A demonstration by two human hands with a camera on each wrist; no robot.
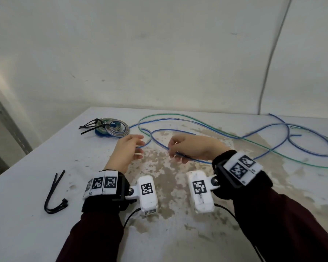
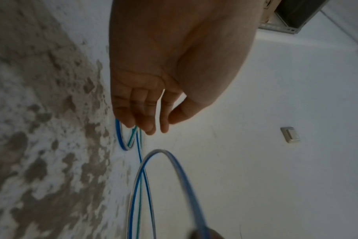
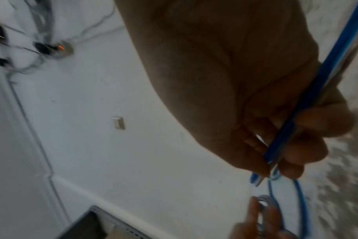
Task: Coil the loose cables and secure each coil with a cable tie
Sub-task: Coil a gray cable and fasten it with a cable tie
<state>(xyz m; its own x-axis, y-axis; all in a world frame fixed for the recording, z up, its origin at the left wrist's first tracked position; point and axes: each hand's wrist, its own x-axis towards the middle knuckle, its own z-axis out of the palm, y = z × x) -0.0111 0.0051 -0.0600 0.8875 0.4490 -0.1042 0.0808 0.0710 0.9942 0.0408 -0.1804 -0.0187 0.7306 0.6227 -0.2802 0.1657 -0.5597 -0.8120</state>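
A long loose blue cable and a green cable sprawl over the white table. My right hand pinches the blue cable between thumb and fingers, close to its end. My left hand hovers just to the left with fingers straight and relaxed, its fingertips at a bend of the cable and gripping nothing that I can see. Finished coils bound with black ties lie at the back left.
Loose black cable ties lie near the table's left edge. A metal rack stands off the left side. The tabletop's middle is worn to brown patches. A wall runs behind the table.
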